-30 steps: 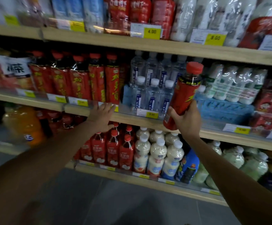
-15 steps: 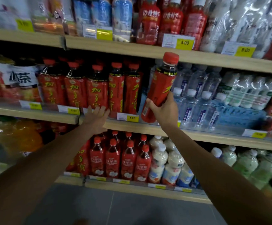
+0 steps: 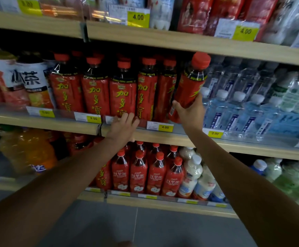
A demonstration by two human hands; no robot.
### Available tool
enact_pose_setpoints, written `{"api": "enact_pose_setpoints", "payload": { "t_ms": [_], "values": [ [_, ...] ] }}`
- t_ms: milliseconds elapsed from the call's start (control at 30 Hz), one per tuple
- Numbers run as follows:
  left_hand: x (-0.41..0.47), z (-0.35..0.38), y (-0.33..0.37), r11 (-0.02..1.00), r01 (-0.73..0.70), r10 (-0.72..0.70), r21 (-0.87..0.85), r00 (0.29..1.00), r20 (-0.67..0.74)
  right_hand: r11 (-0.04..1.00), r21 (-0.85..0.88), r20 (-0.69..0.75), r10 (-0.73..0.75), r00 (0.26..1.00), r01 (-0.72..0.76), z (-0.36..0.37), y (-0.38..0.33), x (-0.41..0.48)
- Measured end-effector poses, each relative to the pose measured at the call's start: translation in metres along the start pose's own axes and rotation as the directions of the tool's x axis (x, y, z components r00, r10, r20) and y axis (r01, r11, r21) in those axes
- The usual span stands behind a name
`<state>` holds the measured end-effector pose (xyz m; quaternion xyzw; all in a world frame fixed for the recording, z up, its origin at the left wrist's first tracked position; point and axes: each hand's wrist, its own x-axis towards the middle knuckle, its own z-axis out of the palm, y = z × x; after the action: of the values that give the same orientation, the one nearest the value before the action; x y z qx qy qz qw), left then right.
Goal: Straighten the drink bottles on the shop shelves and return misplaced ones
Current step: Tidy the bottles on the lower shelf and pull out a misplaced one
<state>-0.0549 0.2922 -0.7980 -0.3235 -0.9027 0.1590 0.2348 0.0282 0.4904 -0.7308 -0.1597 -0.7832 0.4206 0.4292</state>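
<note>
I face pale wooden shelf boards (image 3: 180,41) in dim light, yellow price tags (image 3: 165,127) clipped along their front edges; below me lies a grey tiled floor (image 3: 145,227) with one thin seam

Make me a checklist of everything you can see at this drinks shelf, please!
Surface: middle shelf, wooden edge, yellow price tags.
Job's things: red bottle tilted, held at the right end of the matching red row, beside the water bottles.
Clutter: orange bottle lower left; milky bottles lower shelf.
Grippers: right hand grips the red bottle; left hand open at the shelf edge.
Cables: nothing seen.
Surroundings: grey floor.
</note>
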Motion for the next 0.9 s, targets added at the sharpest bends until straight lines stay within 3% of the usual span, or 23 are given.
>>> {"api": "enact_pose_setpoints", "payload": {
  "t_ms": [533,900],
  "values": [
    [0.004,-0.002,0.007,0.996,0.08,-0.078,-0.045,0.996,0.049,0.904,-0.419,-0.02,0.081,0.997,-0.081,0.023,0.022,0.0],
    [0.002,-0.004,0.013,0.99,0.139,-0.138,-0.031,0.99,0.042,0.907,-0.42,0.011,0.031,0.999,-0.024,0.022,0.031,-0.009]
  ]
}}
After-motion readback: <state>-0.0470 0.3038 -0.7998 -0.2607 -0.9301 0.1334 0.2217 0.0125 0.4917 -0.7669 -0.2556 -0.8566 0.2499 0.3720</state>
